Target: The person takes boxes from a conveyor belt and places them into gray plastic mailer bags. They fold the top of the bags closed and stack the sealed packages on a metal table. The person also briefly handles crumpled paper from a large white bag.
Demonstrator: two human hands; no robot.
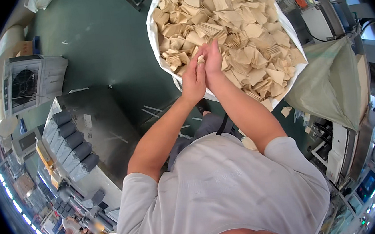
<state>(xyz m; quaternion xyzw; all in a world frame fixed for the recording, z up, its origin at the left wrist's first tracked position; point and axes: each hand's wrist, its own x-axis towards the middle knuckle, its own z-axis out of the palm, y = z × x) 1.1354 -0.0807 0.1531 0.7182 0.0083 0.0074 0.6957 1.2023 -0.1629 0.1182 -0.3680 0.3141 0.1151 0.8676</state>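
A large white sack (pixel 153 37) stands in front of me, filled with beige folded paper pieces (pixel 251 35). Over its near left edge, my left hand (pixel 192 80) and my right hand (pixel 213 65) are pressed together palm to palm, fingers pointing away from me. A bit of beige folded paper (pixel 200 59) shows between them near the fingers. The palms hide the rest of it, so how many pieces are held there cannot be seen.
To the left is a metal-topped table (pixel 103 120) with a row of dark grey rolls (pixel 74 142). Beyond it stands a white fan unit (pixel 32 81). At right, an olive-green sheet (pixel 331 82) hangs beside machinery. Paper scraps (pixel 286 111) and white strips (pixel 150 112) lie on the green floor.
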